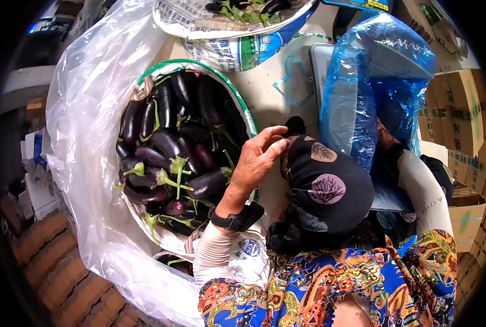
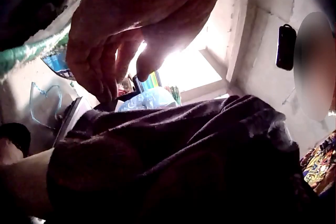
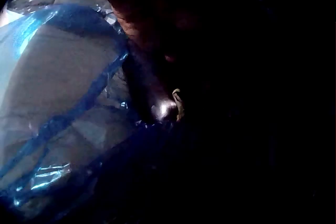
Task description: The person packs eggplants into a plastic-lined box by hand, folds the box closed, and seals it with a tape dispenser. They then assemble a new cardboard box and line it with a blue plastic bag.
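In the head view my left hand [image 1: 260, 155] is raised between the eggplant sack and my bent knee. Its fingertips are right at the dark trouser cloth [image 2: 184, 150], and the thumb stands apart from the fingers in the left wrist view. My right hand [image 1: 385, 137] reaches into a clear blue plastic bag [image 1: 352, 92], which hides most of it. Deep shadow covers that hand in the right wrist view, where its fingers lie on a dark, glossy eggplant [image 3: 157, 100]. Many more eggplants [image 1: 169, 144] fill the white sack [image 1: 248, 111] on my left.
Clear plastic sheeting [image 1: 90, 152] spreads around the sack. A second sack [image 1: 210, 54] with eggplants stands ahead. Cardboard boxes [image 1: 452, 109] are piled at the right, and brown stacked material [image 1: 63, 261] lies at the lower left. A loop of blue string [image 1: 292, 82] lies on the floor.
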Demonstrator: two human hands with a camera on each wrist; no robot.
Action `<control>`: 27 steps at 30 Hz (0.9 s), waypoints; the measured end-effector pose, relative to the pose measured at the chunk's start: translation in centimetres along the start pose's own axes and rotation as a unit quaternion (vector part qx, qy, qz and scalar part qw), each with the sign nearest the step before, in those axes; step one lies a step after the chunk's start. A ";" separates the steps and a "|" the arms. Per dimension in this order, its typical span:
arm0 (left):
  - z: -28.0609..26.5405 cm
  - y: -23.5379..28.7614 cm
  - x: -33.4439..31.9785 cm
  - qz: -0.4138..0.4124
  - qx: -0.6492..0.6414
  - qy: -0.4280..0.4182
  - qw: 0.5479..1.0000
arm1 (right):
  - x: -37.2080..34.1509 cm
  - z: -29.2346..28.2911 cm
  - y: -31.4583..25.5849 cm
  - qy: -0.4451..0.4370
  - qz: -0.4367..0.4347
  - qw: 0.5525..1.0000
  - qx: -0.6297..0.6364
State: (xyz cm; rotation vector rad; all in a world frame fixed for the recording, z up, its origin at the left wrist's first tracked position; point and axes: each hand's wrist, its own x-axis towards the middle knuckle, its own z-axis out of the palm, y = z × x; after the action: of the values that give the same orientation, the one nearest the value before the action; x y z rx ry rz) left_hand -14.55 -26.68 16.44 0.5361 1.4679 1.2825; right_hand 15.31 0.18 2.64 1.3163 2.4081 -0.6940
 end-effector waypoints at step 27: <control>-15.7 -7.4 2.9 -0.004 -0.406 0.245 0.880 | -2.1 -18.7 -9.4 -0.193 -0.227 0.949 -0.100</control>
State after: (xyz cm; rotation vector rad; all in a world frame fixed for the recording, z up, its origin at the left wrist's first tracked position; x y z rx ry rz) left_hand -27.42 -33.28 6.36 -0.3823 1.1432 1.9542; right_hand 7.79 4.69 21.75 0.4847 2.3798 -0.7160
